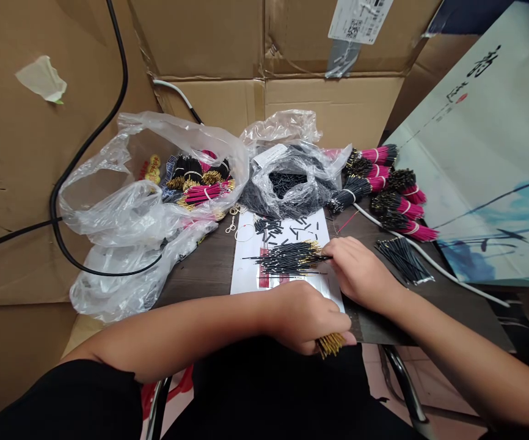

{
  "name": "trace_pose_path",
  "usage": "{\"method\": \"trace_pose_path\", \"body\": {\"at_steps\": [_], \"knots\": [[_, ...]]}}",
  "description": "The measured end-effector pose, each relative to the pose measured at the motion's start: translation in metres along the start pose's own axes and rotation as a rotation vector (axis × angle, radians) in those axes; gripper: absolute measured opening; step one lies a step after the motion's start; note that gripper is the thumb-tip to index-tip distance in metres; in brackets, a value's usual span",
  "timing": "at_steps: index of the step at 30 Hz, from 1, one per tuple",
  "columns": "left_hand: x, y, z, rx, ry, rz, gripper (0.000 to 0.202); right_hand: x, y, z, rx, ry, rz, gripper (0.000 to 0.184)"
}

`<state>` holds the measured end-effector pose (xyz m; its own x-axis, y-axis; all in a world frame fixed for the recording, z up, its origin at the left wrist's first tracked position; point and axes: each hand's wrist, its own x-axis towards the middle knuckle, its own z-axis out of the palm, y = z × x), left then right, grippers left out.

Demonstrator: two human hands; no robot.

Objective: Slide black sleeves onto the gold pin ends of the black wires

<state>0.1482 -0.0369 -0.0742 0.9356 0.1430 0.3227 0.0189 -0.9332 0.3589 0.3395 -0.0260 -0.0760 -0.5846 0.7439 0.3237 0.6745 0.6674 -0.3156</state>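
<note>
My left hand [305, 318] is shut around a bundle of gold-tipped pins [331, 345], whose gold ends stick out below my fist. My right hand [360, 272] lies at the right end of a loose sheaf of thin black wires with gold tips [287, 258], its fingers pinching them. That sheaf rests on a white paper sheet [246, 269] on a dark wooden table [200, 269]. Short black sleeves [283, 231] lie scattered on the sheet above it. Both hands are close together over the sheet's lower edge.
Clear plastic bags [122, 208] hold bundled wires and black pieces at the back left. Pink-banded wire bundles [383, 189] lie at the back right, with a black bundle [403, 260] and a white cable [434, 267] nearby. Cardboard sheets [40, 183] surround the table.
</note>
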Motion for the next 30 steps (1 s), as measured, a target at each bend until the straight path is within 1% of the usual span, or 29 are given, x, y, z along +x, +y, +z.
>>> {"method": "trace_pose_path", "body": {"at_steps": [2,4,6,7,9,12,13,15,17,19,21,23,25,27,30], "knots": [[0.001,-0.003,-0.003,-0.013,0.057,-0.066,0.032,-0.005,0.004,0.001,0.074,0.034,0.071,0.016],[0.001,-0.005,-0.006,-0.034,0.089,-0.141,0.034,-0.008,0.007,0.003,0.132,0.063,0.135,0.016],[0.001,-0.007,-0.01,-0.064,0.115,-0.212,0.034,-0.009,0.009,0.004,0.181,0.084,0.186,0.012],[0.001,-0.008,-0.012,-0.082,0.148,-0.247,0.033,-0.009,0.01,0.004,0.208,0.094,0.21,0.01],[0.001,-0.01,-0.016,-0.128,0.268,-0.328,0.032,-0.01,0.009,0.004,0.27,0.105,0.248,0.01],[-0.001,-0.013,-0.024,-0.219,0.503,-0.47,0.033,-0.01,0.0,0.002,0.399,0.097,0.282,0.015],[-0.001,-0.014,-0.027,-0.241,0.564,-0.508,0.034,-0.01,-0.004,0.001,0.448,0.087,0.285,0.017],[-0.002,-0.017,-0.031,-0.274,0.652,-0.55,0.034,-0.01,-0.013,0.002,0.535,0.064,0.281,0.02],[-0.002,-0.019,-0.033,-0.315,0.698,-0.556,0.029,-0.009,-0.019,0.005,0.598,0.044,0.269,0.022],[0.0,-0.02,-0.034,-0.368,0.7,-0.545,0.021,-0.008,-0.021,0.009,0.636,0.036,0.261,0.022],[0.002,-0.02,-0.034,-0.399,0.664,-0.5,0.023,-0.007,-0.021,0.013,0.655,0.041,0.261,0.021],[0.004,-0.02,-0.033,-0.393,0.635,-0.42,0.027,-0.008,-0.019,0.016,0.661,0.054,0.271,0.018],[0.006,-0.02,-0.032,-0.374,0.64,-0.349,0.028,-0.009,-0.018,0.018,0.666,0.062,0.281,0.016],[0.007,-0.02,-0.031,-0.358,0.66,-0.322,0.027,-0.011,-0.018,0.019,0.68,0.061,0.286,0.017],[0.007,-0.021,-0.03,-0.322,0.666,-0.323,0.023,-0.014,-0.018,0.018,0.715,0.061,0.296,0.02]]}}
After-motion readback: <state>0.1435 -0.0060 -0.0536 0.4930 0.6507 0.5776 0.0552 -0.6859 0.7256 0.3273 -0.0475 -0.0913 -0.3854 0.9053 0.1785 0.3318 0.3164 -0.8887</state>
